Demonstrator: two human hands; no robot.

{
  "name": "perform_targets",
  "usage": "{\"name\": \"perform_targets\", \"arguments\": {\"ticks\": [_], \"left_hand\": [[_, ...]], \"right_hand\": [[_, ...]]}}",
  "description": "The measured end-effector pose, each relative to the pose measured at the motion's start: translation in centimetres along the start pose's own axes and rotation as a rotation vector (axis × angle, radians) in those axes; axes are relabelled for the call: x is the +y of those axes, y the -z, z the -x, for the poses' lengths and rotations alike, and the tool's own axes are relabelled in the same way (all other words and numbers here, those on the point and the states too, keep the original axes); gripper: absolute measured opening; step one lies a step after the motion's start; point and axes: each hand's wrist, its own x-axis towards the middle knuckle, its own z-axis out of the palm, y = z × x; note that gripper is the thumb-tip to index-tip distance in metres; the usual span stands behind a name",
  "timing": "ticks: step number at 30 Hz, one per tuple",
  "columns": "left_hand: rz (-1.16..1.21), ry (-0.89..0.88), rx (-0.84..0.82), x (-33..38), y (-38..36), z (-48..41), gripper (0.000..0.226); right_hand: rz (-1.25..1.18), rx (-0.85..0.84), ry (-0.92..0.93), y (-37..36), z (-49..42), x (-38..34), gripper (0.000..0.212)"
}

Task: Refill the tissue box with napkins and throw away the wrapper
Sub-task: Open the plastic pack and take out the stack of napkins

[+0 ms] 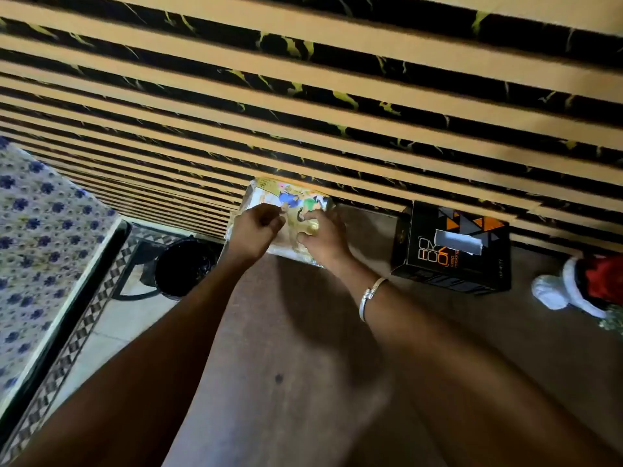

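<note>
A napkin pack (293, 200) in a shiny printed wrapper lies on the brown table (303, 348), against the striped wall. My left hand (254, 230) pinches the wrapper at its left top. My right hand (323, 235) grips the wrapper just to the right, fingers curled into the plastic. Both hands cover much of the pack. The black and orange tissue box (451, 251) stands to the right on the table, a slot on its top with a bit of white showing.
A black waste bin (183, 264) stands on the tiled floor left of the table, below the pack. A bed with a blue-flowered cover (40, 247) fills the far left. A red and white figurine (580, 284) sits at the table's right edge.
</note>
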Motion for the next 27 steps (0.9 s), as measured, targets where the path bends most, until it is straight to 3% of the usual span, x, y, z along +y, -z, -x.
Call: {"name": "perform_targets", "arguments": {"ticks": [7, 11, 17, 23, 27], "left_hand": [[-0.34, -0.041, 0.185, -1.6, 0.1, -1.7, 0.039], [-0.437, 0.13, 0.186, -2.6, 0.1, -2.4, 0.064], [-0.243, 0.183, 0.082, -3.6, 0.5, -3.5, 0.076], [-0.153, 0.15, 0.088, -2.3, 1.9, -0.2, 0.057], [-0.096, 0.124, 0.125, -2.7, 2.9, 4.4, 0.056]], "right_hand": [[-0.003, 0.051, -0.097, -0.8, -0.8, 1.1, 0.064], [-0.138, 0.025, -0.165, -0.9, -1.0, 1.2, 0.071], [-0.201, 0.004, -0.18, -1.8, -1.3, 1.6, 0.085], [-0.237, -0.005, -0.117, -1.1, 1.9, 1.6, 0.082], [-0.262, -0.005, -0.063, -0.9, 6.3, 2.5, 0.082]]}}
